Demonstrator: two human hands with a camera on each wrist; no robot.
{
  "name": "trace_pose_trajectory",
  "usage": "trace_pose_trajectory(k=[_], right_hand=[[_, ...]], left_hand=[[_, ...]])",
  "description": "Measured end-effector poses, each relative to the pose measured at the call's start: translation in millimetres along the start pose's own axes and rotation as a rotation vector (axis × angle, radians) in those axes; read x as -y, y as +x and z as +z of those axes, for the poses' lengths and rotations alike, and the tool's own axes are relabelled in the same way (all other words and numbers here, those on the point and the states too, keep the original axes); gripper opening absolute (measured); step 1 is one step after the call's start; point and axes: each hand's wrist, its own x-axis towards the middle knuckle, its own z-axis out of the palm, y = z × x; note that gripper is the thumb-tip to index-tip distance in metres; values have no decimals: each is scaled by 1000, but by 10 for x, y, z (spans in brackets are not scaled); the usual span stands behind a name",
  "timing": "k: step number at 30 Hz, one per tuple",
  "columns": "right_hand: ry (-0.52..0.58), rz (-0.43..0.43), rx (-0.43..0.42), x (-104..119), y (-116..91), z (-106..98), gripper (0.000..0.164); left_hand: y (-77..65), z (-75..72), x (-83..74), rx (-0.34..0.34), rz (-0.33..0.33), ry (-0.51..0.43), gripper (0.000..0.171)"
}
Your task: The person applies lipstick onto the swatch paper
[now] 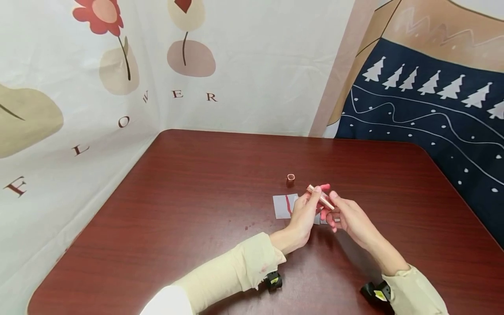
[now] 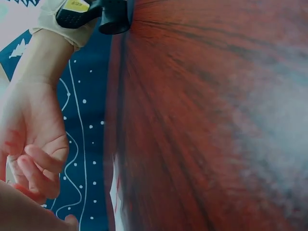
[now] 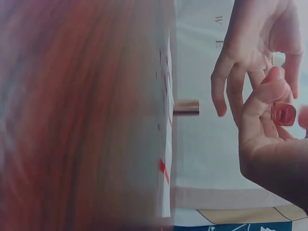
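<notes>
My left hand (image 1: 302, 218) grips a slim rose-gold lipstick tube (image 1: 325, 202) that lies slantwise, with the thumb on top. In the right wrist view the squarish end of the lipstick tube (image 3: 284, 114) shows between the bent fingers and thumb of my right hand (image 3: 262, 139). That right hand (image 1: 356, 221) is loosely curled about the tube's lower end, its thumb a little apart from the tube. Several fingertips are stained pinkish red. In the left wrist view the right hand (image 2: 36, 130) shows with bent fingers. Beyond the hands stands a rose-gold cap (image 1: 290, 180).
A white paper (image 1: 280, 208) with a red streak lies under and beside the hands; more paper is partly hidden by them. Small dark specks (image 1: 246, 227) mark the brown table (image 1: 177, 210). Printed cloths (image 1: 252, 100) hang behind and beside the table.
</notes>
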Motion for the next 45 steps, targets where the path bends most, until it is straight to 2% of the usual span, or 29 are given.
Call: trace_pose_trajectory(k=[4,6,8,11,13,15,16,18,21,23,25,28,31,34,37,39,41,45], right_hand=[[45,-3,19,-3,-10,22,32],[29,-26,-11,-7,-18,19,30],[3,-49,-41,-5,-24,5,29],[-31,-59,-73,10,-26,-24,27],[-54,-45,-93,27,-28,-42,26],[-77,-27,-112,37,-25,-54,26],[-93,-19,-125,39,-30,-66,26],[-112,-2,-141,35,-35,-89,27],[-115,14,-155,21,-42,-113,26],[-108,21,-153,7,-45,-128,25],[-102,23,-148,-6,-49,-139,25],[-109,23,-148,-26,-58,-158,26],[-108,21,-156,-38,-67,-170,28],[-106,20,-161,-44,-70,-170,30],[-105,19,-160,-39,-73,-169,30],[-103,12,-161,-27,-79,-175,28],[-96,-1,-167,-8,-86,-188,27],[-61,-42,-187,41,-81,-225,23]], left_hand=[[3,-44,-26,79,-40,65,36],[18,-87,-67,109,-62,120,38],[36,-145,-127,131,-48,199,41],[106,-251,-219,98,102,297,39],[187,-335,-286,29,220,374,37],[294,-427,-348,-57,293,496,36],[353,-467,-374,-86,287,575,39],[468,-539,-410,-106,201,795,51],[621,-621,-419,-38,38,1118,75],[702,-654,-394,18,-54,1262,79],[776,-676,-350,31,-89,1341,72],[858,-690,-282,16,-77,1423,53],[916,-712,-251,-6,-33,1485,36],[955,-768,-243,-30,3,1495,23],[964,-829,-279,-35,41,1451,19],[959,-861,-344,-1,85,1407,19],[937,-874,-445,68,140,1359,18],[873,-872,-680,275,244,1304,13]])
